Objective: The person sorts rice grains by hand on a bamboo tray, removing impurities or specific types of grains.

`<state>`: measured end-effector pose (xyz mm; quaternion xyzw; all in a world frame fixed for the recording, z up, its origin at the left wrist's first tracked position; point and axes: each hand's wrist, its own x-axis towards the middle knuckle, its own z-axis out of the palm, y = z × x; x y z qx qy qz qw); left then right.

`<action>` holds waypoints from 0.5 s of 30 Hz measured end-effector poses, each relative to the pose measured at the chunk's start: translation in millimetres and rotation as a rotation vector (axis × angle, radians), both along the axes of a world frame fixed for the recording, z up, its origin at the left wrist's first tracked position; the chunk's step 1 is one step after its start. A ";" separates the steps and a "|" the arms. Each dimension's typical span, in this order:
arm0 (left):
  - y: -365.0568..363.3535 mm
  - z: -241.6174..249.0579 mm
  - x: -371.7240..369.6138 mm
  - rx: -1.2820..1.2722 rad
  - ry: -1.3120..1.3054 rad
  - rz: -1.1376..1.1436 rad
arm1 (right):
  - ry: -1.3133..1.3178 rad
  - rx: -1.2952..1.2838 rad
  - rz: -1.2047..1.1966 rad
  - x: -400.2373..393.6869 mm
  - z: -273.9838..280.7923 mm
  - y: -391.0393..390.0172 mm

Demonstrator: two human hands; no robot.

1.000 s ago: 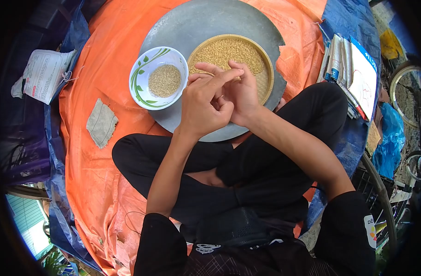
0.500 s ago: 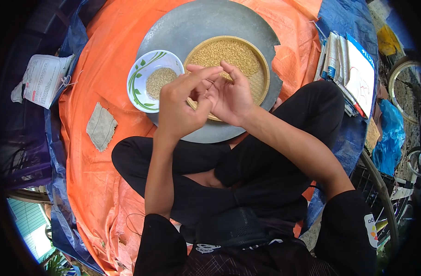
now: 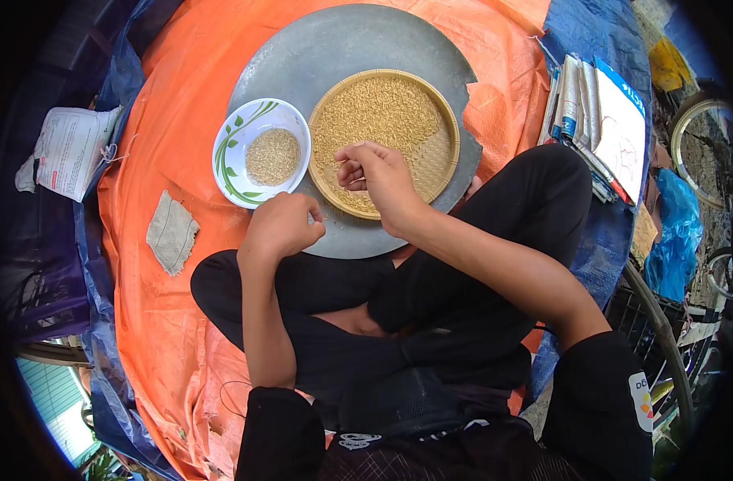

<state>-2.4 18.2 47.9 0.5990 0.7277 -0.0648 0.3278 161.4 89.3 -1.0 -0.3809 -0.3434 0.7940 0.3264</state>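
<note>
A round woven tray [image 3: 456, 152] holds a spread of golden-brown grain [image 3: 374, 108], with bare weave showing at its lower right. Beside it on the left is a white bowl [image 3: 230, 144] with green leaf patterns, holding a smaller heap of paler grain [image 3: 272, 157]. My right hand [image 3: 378, 176] hovers over the tray's lower part, its fingers curled toward the thumb. Just below the bowl, near the tray's lower left rim, is my left hand [image 3: 282, 227], curled closed with its fingertips mostly hidden. Whatever either hand holds is too small or hidden to make out.
Tray and bowl rest on a round grey metal sheet [image 3: 278, 64] over an orange tarp [image 3: 182, 88]. My crossed legs [image 3: 494, 224] lie close below. A grey scrap [image 3: 172, 232] is at left, folded sacks [image 3: 599, 120] at right, and a bicycle wheel [image 3: 687, 144] beyond.
My hands were together above the tray and have separated. The left moved down and left, turning closed; the right is lower, its fingers now curled in.
</note>
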 end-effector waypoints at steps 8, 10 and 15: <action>77.3 -51.6 19.0 0.528 -0.203 -0.020 | -0.048 0.539 -0.048 1.9 29.8 -24.5; 110.8 -67.1 39.4 0.654 -0.301 -0.034 | 0.005 0.675 -0.043 6.6 41.2 -27.8; 177.0 -99.2 65.5 0.816 -0.249 -0.158 | 0.047 0.748 -0.095 8.5 40.0 -24.2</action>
